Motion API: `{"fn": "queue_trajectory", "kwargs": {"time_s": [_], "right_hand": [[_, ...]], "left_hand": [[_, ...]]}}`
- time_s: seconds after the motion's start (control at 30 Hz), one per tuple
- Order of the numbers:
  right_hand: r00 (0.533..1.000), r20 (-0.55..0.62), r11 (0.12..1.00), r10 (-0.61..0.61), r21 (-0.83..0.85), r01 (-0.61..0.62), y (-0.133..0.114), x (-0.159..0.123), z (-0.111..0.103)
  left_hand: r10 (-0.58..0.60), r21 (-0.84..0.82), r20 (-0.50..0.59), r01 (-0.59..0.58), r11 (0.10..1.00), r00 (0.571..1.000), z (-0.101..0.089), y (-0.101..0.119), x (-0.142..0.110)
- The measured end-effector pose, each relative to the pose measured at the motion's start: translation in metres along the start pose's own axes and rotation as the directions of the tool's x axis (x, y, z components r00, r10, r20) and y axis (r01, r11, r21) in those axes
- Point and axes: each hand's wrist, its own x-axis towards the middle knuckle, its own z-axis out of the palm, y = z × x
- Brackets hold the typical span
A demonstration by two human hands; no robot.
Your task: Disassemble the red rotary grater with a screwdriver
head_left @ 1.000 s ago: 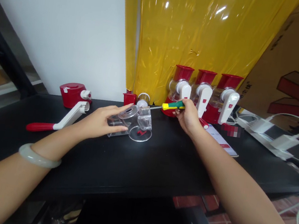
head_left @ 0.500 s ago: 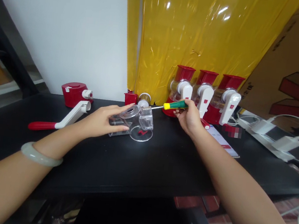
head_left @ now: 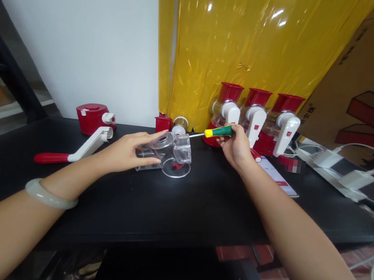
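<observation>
A clear plastic housing lies on the black table. My left hand rests on its left side, fingers stretched along it and wrapped around its end. My right hand grips a screwdriver with a green and yellow handle. Its thin metal shaft points left, toward the top of the housing. A pale bangle sits on my left wrist.
A white crank with a red grip and a red round part lie at the left. Three assembled red and white devices stand at the back by a yellow sheet. A leaflet, power strips and cables lie to the right.
The screwdriver in my right hand has shifted very slightly upward and rightward. My left hand stays on the clear housing.
</observation>
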Motion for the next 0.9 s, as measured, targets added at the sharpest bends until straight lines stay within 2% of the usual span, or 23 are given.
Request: {"fn": "queue_trajectory", "kwargs": {"time_s": [0.2,0.43,0.57,0.77,0.9], "right_hand": [[0.999,-0.013,0.998,-0.053,-0.044,0.052,0.004,0.002,-0.001],[0.99,0.008,0.968,-0.142,-0.21,0.141,0.01,0.008,-0.008],[0.995,0.015,0.975,-0.103,-0.194,0.104,0.008,0.005,-0.005],[0.998,-0.06,0.994,0.002,-0.113,-0.009,0.004,0.002,0.001],[0.997,-0.068,0.995,0.025,-0.09,-0.032,0.003,0.003,0.001]], "left_hand": [[-0.006,0.004,0.009,0.006,1.0,1.0,-0.001,0.002,0.0],[0.0,0.007,0.009,0.0,1.0,1.0,-0.001,0.002,0.0],[0.0,0.01,-0.001,0.0,1.0,1.0,0.0,0.001,0.0],[0.002,0.014,0.001,-0.002,1.0,1.0,0.0,0.0,0.0],[0.003,0.018,0.002,-0.003,1.0,1.0,0.0,-0.001,0.0]]}}
